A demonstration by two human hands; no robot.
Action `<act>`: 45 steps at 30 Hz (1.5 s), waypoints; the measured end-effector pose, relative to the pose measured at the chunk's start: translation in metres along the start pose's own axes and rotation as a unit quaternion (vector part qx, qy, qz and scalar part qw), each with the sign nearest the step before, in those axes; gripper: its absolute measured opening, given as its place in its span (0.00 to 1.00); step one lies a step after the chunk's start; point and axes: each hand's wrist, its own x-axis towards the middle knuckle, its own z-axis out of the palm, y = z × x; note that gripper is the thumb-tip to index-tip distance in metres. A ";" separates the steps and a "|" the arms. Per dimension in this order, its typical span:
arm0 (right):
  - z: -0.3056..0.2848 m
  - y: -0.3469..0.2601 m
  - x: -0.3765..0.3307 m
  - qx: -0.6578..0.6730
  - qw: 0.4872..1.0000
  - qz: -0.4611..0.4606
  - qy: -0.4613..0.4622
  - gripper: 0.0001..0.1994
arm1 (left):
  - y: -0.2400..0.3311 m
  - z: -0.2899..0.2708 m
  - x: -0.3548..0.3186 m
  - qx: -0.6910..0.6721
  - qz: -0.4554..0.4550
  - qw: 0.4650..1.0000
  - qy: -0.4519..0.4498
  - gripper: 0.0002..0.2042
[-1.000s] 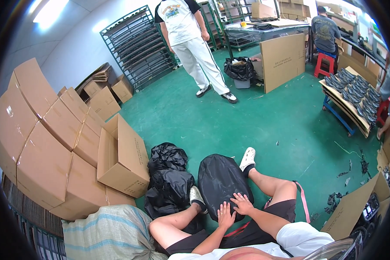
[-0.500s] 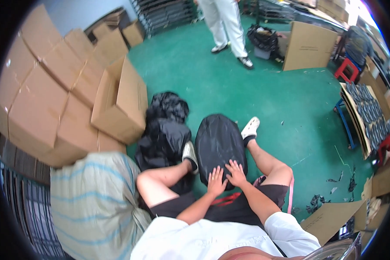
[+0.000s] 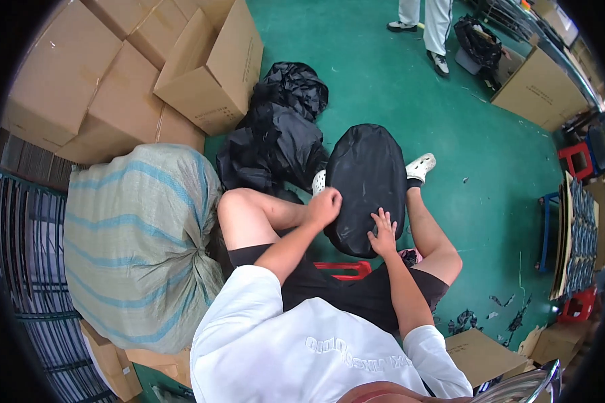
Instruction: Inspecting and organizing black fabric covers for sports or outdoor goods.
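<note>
Several stacked cartons [image 3: 60, 84], green floor [image 3: 477, 218], oval black bundle [image 3: 366, 178]

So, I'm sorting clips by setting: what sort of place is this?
Probably a factory workshop or packing area: there are stacked cardboard boxes, a striped woven sack and rows of dark parts on cardboard sheets.

We saw plain black on the oval bag [image 3: 366, 178], the plastic heap [image 3: 286, 141] and our shorts [image 3: 336, 299], set against a green floor [image 3: 370, 94]. Our shirt [image 3: 262, 342] and clogs [image 3: 420, 165] showed white; the woven sack [image 3: 128, 245] was grey-green, banded with pale blue stripes. We noted brown cartons [image 3: 64, 91], bright red stools [image 3: 570, 152] and a blue cart frame [image 3: 546, 235], plus a co-worker's white trousers [image 3: 438, 27] and black-and-white shoes [image 3: 439, 64].
</note>
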 end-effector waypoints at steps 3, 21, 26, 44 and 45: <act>-0.001 -0.008 0.001 0.007 1.000 -0.007 -0.008 0.33 | -0.050 -0.031 0.042 0.064 -0.117 0.988 0.072 0.07; -0.004 0.002 -0.004 -0.039 0.999 0.030 -0.012 0.34 | -0.188 -0.030 0.079 0.080 -0.441 0.829 -0.335 0.32; -0.003 -0.012 0.003 -0.039 0.999 0.008 0.007 0.34 | -0.159 -0.034 0.060 0.273 -0.272 0.804 -0.453 0.29; 0.015 0.002 0.000 -0.072 0.997 0.013 -0.011 0.35 | -0.105 -0.051 0.046 0.376 -0.224 0.789 -0.431 0.27; 0.013 0.000 0.000 -0.072 0.997 0.011 -0.019 0.35 | -0.115 -0.056 0.052 0.377 -0.248 0.817 -0.360 0.25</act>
